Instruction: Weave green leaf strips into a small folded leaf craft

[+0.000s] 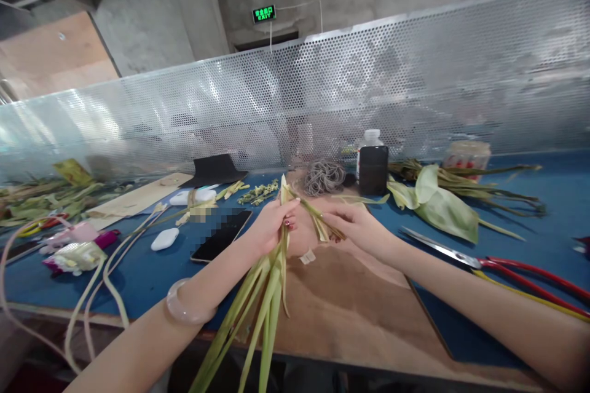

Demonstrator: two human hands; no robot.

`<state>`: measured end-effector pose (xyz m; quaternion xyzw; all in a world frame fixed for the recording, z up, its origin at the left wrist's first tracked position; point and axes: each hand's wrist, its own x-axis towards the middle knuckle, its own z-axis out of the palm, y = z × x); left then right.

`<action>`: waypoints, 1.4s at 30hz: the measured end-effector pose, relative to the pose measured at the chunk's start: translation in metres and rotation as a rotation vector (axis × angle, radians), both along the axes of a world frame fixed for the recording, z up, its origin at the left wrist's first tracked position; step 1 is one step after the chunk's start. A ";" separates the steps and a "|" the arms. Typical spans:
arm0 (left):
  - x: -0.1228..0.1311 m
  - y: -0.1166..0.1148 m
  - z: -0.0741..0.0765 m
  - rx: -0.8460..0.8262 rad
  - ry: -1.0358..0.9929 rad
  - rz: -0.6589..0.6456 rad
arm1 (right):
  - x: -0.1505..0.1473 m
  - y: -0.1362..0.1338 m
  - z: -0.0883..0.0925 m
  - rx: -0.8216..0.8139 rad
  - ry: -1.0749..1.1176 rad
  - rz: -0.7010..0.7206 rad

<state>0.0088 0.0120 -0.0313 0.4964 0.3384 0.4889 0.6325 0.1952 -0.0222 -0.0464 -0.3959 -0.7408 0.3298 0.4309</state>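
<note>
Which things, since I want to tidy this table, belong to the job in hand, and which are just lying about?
Job in hand: leaf strips, held by the left hand and the right hand; brown board beneath; probably also the red-handled scissors, broad leaf and grey cord coil, though neither hand touches these.

Probably just lying about: black phone, small white case, white-capped bottle.

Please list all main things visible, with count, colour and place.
leaf strips: several, green, centre
board: one, brown, centre foreground
scissors: one, red handles, right
broad leaves: uncounted, green, right
dry stalks: several, brownish, right
cord coil: one, grey, back
bottle: one, white cap, back
device: one, black, before bottle
phone: one, black, left centre
case: one, white, left
exit sign: one, green, wall
table: one, blue, foreground
panel: one, silver, behind table
clutter: uncounted, mixed, far left
left hand: one, centre, holding leaf strips
right hand: one, centre, pinching leaf strips
</note>
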 end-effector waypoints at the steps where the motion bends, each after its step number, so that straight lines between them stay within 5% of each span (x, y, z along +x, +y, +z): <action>1: 0.000 0.000 0.000 -0.006 -0.004 -0.003 | 0.001 0.001 0.000 -0.049 0.039 0.034; 5: -0.001 0.000 0.001 -0.013 -0.023 -0.018 | 0.001 0.004 -0.004 -0.214 0.167 0.165; 10: 0.000 -0.001 0.002 -0.021 -0.016 -0.018 | -0.001 0.003 -0.006 -0.227 0.169 0.181; 23: 0.001 -0.002 -0.001 -0.002 0.085 -0.090 | -0.004 0.003 -0.013 -0.060 0.004 0.018; 31: 0.000 0.002 0.001 -0.179 0.004 -0.043 | 0.025 0.031 -0.015 -0.079 -0.094 -0.329; 39: 0.000 0.005 -0.001 -0.198 0.007 -0.007 | 0.012 0.038 -0.026 -0.067 -0.161 -0.142; 42: -0.001 0.007 -0.003 -0.201 0.027 0.011 | 0.019 0.044 -0.025 0.110 -0.385 -0.263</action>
